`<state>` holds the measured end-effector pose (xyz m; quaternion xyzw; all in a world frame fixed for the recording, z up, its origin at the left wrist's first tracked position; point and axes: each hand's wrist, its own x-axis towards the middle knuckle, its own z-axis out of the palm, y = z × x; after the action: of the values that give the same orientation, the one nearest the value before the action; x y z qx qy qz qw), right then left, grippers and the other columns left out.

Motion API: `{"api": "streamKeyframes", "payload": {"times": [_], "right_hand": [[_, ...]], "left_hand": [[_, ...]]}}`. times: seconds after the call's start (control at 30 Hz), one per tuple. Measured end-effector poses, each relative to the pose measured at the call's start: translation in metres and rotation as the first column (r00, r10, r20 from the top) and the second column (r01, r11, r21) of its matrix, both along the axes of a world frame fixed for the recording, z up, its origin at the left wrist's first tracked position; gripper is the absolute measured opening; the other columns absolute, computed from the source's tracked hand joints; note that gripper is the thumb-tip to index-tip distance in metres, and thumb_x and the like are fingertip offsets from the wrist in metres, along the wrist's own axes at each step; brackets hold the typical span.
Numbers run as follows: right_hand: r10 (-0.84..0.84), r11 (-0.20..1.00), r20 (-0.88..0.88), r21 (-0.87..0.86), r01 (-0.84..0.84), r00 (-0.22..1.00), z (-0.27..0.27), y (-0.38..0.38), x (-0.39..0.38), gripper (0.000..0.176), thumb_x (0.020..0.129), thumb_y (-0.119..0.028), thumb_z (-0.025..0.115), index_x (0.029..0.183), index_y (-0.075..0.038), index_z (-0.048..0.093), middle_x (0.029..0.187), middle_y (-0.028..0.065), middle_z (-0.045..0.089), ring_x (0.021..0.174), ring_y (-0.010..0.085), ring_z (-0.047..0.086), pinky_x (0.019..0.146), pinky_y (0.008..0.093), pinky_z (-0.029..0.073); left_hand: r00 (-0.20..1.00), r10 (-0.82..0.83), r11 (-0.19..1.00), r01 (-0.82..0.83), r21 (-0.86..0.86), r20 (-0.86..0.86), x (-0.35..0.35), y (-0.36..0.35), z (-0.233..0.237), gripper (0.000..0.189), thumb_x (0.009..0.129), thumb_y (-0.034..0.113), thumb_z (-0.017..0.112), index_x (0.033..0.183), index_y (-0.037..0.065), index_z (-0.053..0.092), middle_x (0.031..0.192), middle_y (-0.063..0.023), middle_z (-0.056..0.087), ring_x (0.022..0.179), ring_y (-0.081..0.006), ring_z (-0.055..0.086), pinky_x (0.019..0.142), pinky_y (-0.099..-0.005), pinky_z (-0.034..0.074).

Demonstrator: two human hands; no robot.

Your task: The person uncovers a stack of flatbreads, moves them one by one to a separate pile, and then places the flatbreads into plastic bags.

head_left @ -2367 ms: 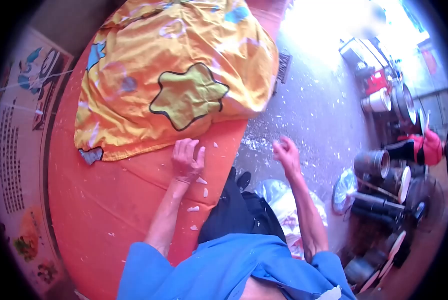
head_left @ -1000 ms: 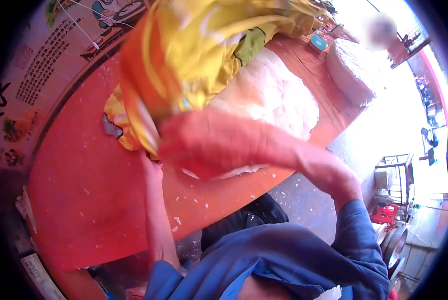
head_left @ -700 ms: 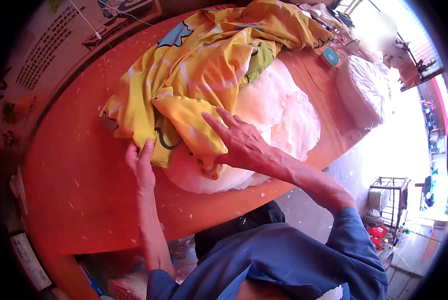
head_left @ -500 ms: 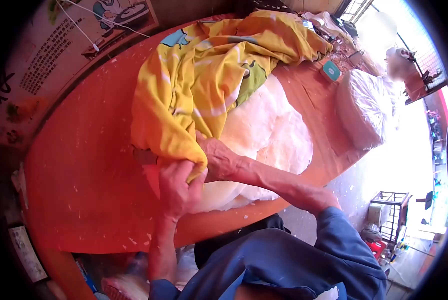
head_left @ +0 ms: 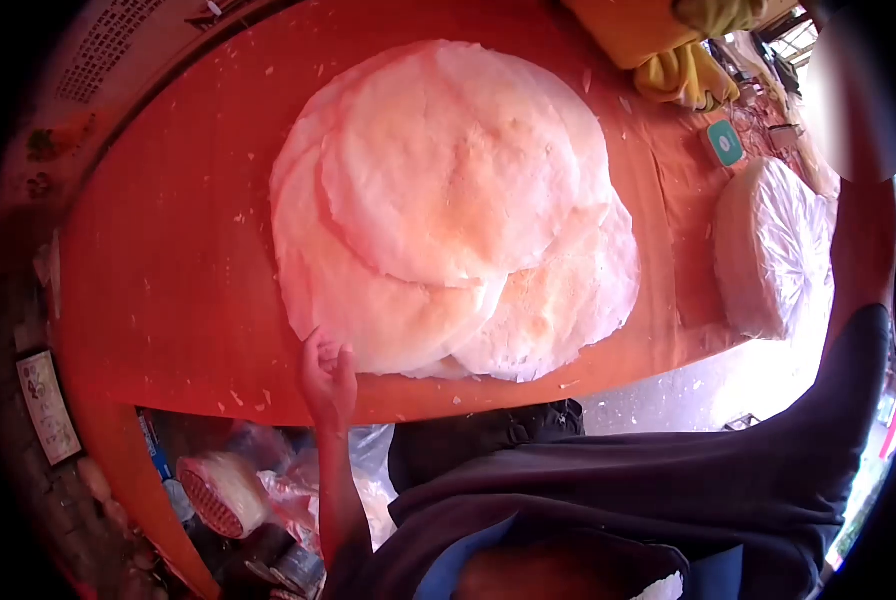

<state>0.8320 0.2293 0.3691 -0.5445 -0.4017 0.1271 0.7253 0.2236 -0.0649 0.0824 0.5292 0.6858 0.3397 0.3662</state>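
Observation:
A wide stack of thin, pale round sheets (head_left: 458,170) lies uncovered on the red tabletop (head_left: 168,250), its layers overlapping unevenly. My left hand (head_left: 328,378) is at the lower left edge of the stack, fingers slightly bent and apart, with nothing visible in them. From the right side my right arm (head_left: 865,235) reaches up to the top right corner; a blurred patch covers part of it and the hand itself does not show. The yellow cloth (head_left: 623,30) is bunched at the top right, partly cut off by the frame.
A plastic-wrapped round bundle (head_left: 768,250) sits on the table's right side, near a small green box (head_left: 725,143) and assorted small items. Below the table at left are plastic bags and a round woven-looking item (head_left: 218,495). A printed panel (head_left: 103,45) is at upper left.
The yellow cloth has moved off the stack to the upper right, exposing the sheets. My left hand has let go of it. My right arm has swung up and right.

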Motion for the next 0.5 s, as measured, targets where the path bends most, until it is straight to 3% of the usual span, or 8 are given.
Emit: {"api": "streamKeyframes", "payload": {"times": [0.13,0.2,0.23,0.27,0.33,0.4,0.47,0.5], "right_hand": [[0.059,0.946,0.048,-0.321,-0.041,0.997,-0.071,-0.084,-0.013,0.027,0.081,-0.013,0.066,0.105,-0.001,0.064,0.093,0.0089,0.065,0.072,0.0188,0.063,0.066,0.0315,0.053],[0.288,0.818,-0.002,-0.521,-0.246,0.958,-0.155,-0.155,-0.045,0.036,0.092,-0.031,0.06,0.114,-0.003,0.064,0.095,0.01,0.069,0.081,0.0174,0.066,0.073,0.0304,0.052],[0.176,0.726,0.011,-0.677,-0.122,0.984,-0.194,-0.197,-0.073,0.05,0.091,-0.044,0.062,0.108,0.002,0.063,0.092,0.0125,0.068,0.081,0.0179,0.067,0.073,0.0294,0.054],[0.234,0.608,-0.121,-0.756,-0.242,0.965,-0.209,-0.242,-0.112,0.046,0.096,-0.042,0.054,0.118,-0.002,0.058,0.091,0.0111,0.068,0.081,0.0186,0.067,0.076,0.0339,0.054],[0.15,0.371,-0.587,-0.713,-0.595,0.796,-0.254,-0.325,-0.158,0.06,0.095,-0.055,0.048,0.113,0.0,0.061,0.09,0.0142,0.069,0.082,0.0205,0.068,0.075,0.0318,0.055],[-0.055,0.277,-0.894,-0.442,-0.853,0.445,-0.294,-0.399,-0.208,0.062,0.097,-0.056,0.043,0.116,0.001,0.059,0.099,0.0167,0.069,0.091,0.028,0.068,0.085,0.0413,0.054],[-0.114,0.314,-0.963,-0.267,-0.911,0.242,-0.311,-0.448,-0.268,0.06,0.097,-0.053,0.044,0.123,0.001,0.055,0.115,0.0198,0.064,0.105,0.03,0.063,0.094,0.0428,0.049],[-0.103,0.384,-0.979,-0.204,-0.9,0.178,-0.312,-0.459,-0.295,0.061,0.097,-0.051,0.045,0.127,0.001,0.052,0.122,0.0201,0.06,0.112,0.0301,0.06,0.098,0.0425,0.047]], "left_hand": [[0.984,0.176,0.977,-0.172,-0.125,0.018,-0.045,-0.013,-0.059,0.049,0.087,0.014,0.066,0.129,-0.004,0.047,0.111,-0.0116,0.058,0.096,-0.0196,0.059,0.08,-0.0316,0.052],[0.984,0.173,0.964,-0.161,-0.211,0.042,-0.044,-0.014,-0.057,0.048,0.09,0.014,0.064,0.131,-0.003,0.045,0.114,-0.0126,0.057,0.099,-0.0199,0.059,0.085,-0.0317,0.051],[0.934,0.274,0.94,-0.21,-0.27,0.228,-0.038,-0.014,-0.048,0.046,0.091,0.013,0.063,0.13,-0.002,0.045,0.115,-0.0125,0.057,0.1,-0.0205,0.059,0.086,-0.0332,0.051],[0.839,0.376,0.908,-0.25,-0.336,0.394,-0.037,-0.015,-0.04,0.044,0.092,0.013,0.062,0.129,-0.002,0.046,0.116,-0.0124,0.056,0.102,-0.0211,0.059,0.088,-0.0347,0.051],[0.771,0.409,0.882,-0.196,-0.429,0.488,-0.05,-0.017,-0.044,0.039,0.094,0.017,0.058,0.127,0.001,0.047,0.119,-0.012,0.056,0.106,-0.0239,0.058,0.092,-0.0403,0.05],[0.527,0.425,0.875,-0.031,-0.484,0.736,-0.059,-0.023,-0.057,0.036,0.096,0.02,0.055,0.126,0.003,0.049,0.121,-0.0115,0.056,0.112,-0.0266,0.056,0.096,-0.0442,0.049],[0.498,0.437,0.862,0.008,-0.507,0.749,-0.047,-0.023,-0.053,0.032,0.096,0.02,0.053,0.124,0.004,0.05,0.122,-0.0116,0.056,0.113,-0.027,0.055,0.1,-0.0462,0.046],[0.401,0.459,0.849,0.067,-0.524,0.793,-0.042,-0.026,-0.053,0.031,0.096,0.018,0.053,0.123,0.003,0.051,0.122,-0.0119,0.056,0.113,-0.0267,0.055,0.101,-0.0461,0.045]]}}
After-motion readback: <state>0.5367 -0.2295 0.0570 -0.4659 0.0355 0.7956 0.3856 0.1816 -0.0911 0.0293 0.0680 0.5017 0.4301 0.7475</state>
